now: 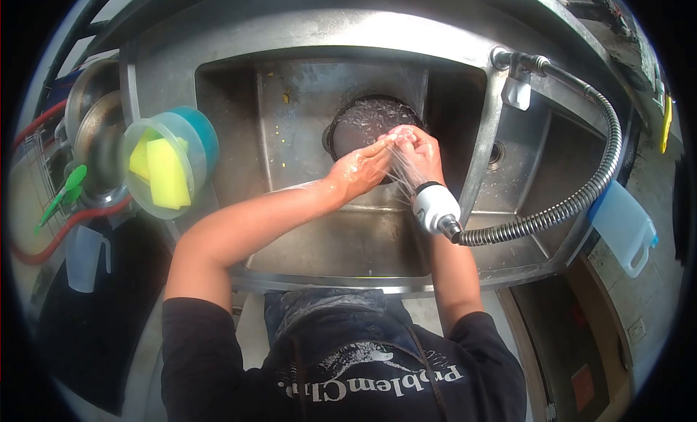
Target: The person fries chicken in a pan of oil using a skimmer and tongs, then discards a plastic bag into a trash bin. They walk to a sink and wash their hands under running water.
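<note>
Water streams from a white spray head (437, 208) over both my hands above the sink basin (305, 237). My left hand (359, 168) is wet, its fingers stretched out and its fingertips against my right hand. My right hand (421, 152) has its fingers curled in; whether anything is inside them is hidden. The spray head hangs on a flexible metal hose (581, 197) and covers part of my right wrist. Just beyond my hands, a round dark pan (359, 135) sits in the basin with rippling, bubbly water in it.
A clear tub (156, 204) with yellow sponges (168, 173) stands on the left ledge, against a teal container (200, 135). Farther left are metal pans (102, 146), a green utensil (62, 197) and a clear pitcher (83, 258). A second basin (508, 197) and a pale blue jug (624, 229) are at right.
</note>
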Available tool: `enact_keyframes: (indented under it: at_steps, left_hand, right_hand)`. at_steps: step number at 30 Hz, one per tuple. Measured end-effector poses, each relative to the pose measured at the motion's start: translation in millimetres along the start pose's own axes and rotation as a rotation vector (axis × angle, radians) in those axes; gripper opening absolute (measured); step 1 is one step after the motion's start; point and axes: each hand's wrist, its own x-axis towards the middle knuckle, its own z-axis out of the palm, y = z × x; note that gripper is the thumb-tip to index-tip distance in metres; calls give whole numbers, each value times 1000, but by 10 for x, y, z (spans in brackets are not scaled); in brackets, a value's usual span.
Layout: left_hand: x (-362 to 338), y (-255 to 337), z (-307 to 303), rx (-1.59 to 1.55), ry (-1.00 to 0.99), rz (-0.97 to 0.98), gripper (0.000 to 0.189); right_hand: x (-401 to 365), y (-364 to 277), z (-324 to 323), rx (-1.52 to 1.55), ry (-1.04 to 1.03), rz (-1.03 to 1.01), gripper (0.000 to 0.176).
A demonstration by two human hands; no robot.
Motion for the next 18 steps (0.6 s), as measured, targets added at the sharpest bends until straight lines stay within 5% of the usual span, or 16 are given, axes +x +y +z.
enact_keyframes:
  at_steps: [5,7,10,13,18]
  left_hand:
    - [-35,18,107,-2,7,30,56]
    - [-24,72,141,-22,-117,31,58]
    - [32,43,11,-67,-234,77,59]
    - [59,74,41,10,-130,37,57]
    - [69,129,83,-146,-157,13,56]
  right_hand:
    - [-35,-180,-4,-353,77,-69,15]
    - [-6,-284,5,-609,1,-342,12]
    - [-2,-344,-14,-701,-16,-283,10]
    - [6,-246,-32,-535,52,-120,11]
    - [9,-172,8,-597,54,-256,13]
